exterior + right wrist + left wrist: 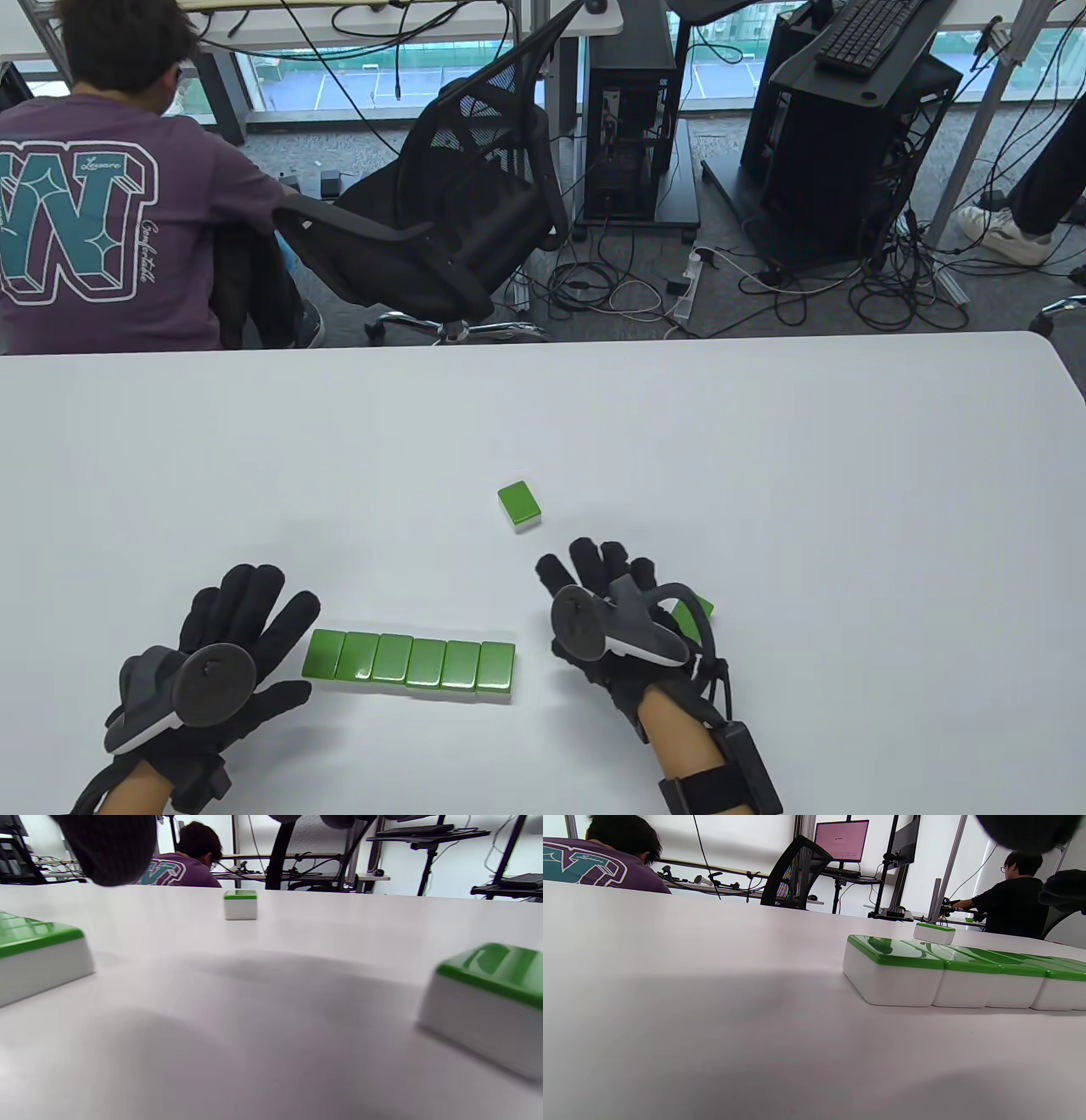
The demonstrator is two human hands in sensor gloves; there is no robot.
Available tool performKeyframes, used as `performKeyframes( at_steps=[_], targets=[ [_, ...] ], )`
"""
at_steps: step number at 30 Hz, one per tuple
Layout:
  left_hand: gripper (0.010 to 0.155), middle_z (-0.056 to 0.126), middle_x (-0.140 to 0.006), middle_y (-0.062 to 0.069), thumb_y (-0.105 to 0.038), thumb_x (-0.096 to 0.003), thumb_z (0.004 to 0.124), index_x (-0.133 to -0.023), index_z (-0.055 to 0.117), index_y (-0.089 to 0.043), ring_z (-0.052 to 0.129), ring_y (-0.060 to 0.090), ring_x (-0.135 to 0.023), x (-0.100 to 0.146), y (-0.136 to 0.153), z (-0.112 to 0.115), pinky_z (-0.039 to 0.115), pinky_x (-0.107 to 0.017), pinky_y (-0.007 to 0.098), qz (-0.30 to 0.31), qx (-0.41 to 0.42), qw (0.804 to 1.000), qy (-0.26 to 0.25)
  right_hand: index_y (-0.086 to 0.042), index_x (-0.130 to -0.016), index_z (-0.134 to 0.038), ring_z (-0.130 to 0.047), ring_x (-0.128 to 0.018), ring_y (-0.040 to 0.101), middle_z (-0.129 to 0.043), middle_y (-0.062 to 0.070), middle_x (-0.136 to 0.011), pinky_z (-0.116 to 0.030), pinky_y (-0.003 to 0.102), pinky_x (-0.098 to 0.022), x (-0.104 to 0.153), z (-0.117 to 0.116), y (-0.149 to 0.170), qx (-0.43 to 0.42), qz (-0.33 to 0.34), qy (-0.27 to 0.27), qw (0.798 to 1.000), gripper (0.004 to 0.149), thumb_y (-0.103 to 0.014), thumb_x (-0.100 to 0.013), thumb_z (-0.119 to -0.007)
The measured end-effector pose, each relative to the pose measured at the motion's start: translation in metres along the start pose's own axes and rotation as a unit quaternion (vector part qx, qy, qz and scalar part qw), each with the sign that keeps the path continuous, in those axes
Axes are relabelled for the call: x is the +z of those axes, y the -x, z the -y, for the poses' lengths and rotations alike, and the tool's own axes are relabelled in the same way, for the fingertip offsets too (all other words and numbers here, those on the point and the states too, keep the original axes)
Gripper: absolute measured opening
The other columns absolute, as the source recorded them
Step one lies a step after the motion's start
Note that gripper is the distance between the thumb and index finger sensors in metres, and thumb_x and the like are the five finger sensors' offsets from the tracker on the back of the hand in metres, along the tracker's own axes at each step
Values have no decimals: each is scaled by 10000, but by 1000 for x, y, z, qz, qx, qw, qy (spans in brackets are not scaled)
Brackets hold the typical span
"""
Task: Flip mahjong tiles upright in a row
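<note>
Best to gather both loose tiles, one far [519, 504] and one right [701, 608] beside the empty, spread right hand [612, 624], onto the flat six-tile row [410, 663], empty left hand [222, 664] bracing its left end.

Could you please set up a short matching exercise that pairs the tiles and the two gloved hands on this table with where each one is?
Things:
1. row of six tiles
2. lone tile
3. tile by the right hand
4. left hand

Places:
A. farther up the table, apart from everything
B. left of the row's end
C. lying flat between the two hands, green backs up
D. mostly hidden behind the right hand in the table view

Pairs: 1-C, 2-A, 3-D, 4-B
</note>
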State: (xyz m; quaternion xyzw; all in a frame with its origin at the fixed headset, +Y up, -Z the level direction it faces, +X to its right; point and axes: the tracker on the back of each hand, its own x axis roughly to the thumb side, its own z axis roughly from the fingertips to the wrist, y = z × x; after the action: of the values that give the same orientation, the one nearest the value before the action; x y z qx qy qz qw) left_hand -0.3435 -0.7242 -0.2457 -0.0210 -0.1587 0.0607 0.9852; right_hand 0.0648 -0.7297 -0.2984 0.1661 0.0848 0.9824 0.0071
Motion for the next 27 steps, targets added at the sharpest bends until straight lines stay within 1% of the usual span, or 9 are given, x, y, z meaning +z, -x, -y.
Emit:
performKeyframes(
  at_steps=[3,7,9,11,16,20,21,22,27],
  targets=[
    [857,-46,-1139,-168,-672,-324,695,-1003,183,-558,1,216,-1149,0,0,1,133,-857,569,-1,-2,1000,3,-326,-1041,-142,-187,-998,512,-142,142,-1145,-334,678,-739,3,-10,27,-2,-50,-17,999,831,-498,-457,-708],
    [858,-46,-1139,-167,-671,-325,695,-1003,183,-557,1,216,-1149,0,1,1,133,-857,569,-2,-2,1000,5,-329,-1039,-134,-172,-990,523,-94,148,-1137,-333,676,-739,5,-28,55,-15,-99,-64,993,826,-477,-467,-712],
    [857,-47,-1139,-167,-671,-325,694,-1003,183,-557,1,217,-1149,-1,1,2,133,-857,569,-3,-2,1000,7,-331,-1037,-131,-170,-987,528,-76,151,-1131,-336,674,-739,5,-34,62,-16,-114,-80,990,822,-464,-472,-713],
    [856,-46,-1139,-168,-671,-325,695,-1003,184,-558,1,216,-1149,-1,2,3,132,-858,568,-5,0,1000,9,-331,-1035,-132,-176,-983,538,-69,154,-1127,-343,675,-738,5,-37,67,-15,-123,-84,989,815,-452,-476,-712],
    [855,-46,-1139,-169,-671,-325,694,-1002,185,-559,1,215,-1149,-1,2,3,132,-858,568,-8,3,1000,13,-317,-1042,-164,-223,-981,554,-83,169,-1128,-371,677,-735,4,-39,76,-19,-146,-95,985,788,-429,-482,-708],
    [856,-46,-1139,-167,-671,-325,695,-1003,185,-558,1,215,-1149,-1,2,3,133,-858,568,-8,4,1000,15,-287,-1047,-191,-345,-978,536,-209,180,-1136,-437,662,-727,4,-40,80,-45,-139,-99,984,784,-406,-480,-720],
    [856,-45,-1139,-169,-671,-325,694,-1003,184,-558,2,215,-1149,-1,2,3,134,-857,568,-8,3,1000,15,-282,-1047,-203,-390,-975,524,-268,175,-1137,-463,653,-724,4,-40,80,-44,-137,-98,985,778,-399,-478,-721],
    [856,-45,-1140,-167,-671,-325,695,-1003,184,-559,2,215,-1150,-1,2,3,134,-858,568,-8,4,1000,16,-277,-1048,-221,-411,-968,526,-338,162,-1135,-490,642,-720,3,-41,79,-44,-132,-93,986,769,-389,-477,-724],
    [857,-45,-1140,-165,-672,-325,694,-1004,184,-557,2,217,-1149,-1,2,4,135,-857,568,-8,4,1000,18,-264,-1051,-306,-543,-922,522,-483,182,-1101,-562,618,-695,4,-37,72,-15,-113,-61,992,757,-353,-455,-765]
  ],
)
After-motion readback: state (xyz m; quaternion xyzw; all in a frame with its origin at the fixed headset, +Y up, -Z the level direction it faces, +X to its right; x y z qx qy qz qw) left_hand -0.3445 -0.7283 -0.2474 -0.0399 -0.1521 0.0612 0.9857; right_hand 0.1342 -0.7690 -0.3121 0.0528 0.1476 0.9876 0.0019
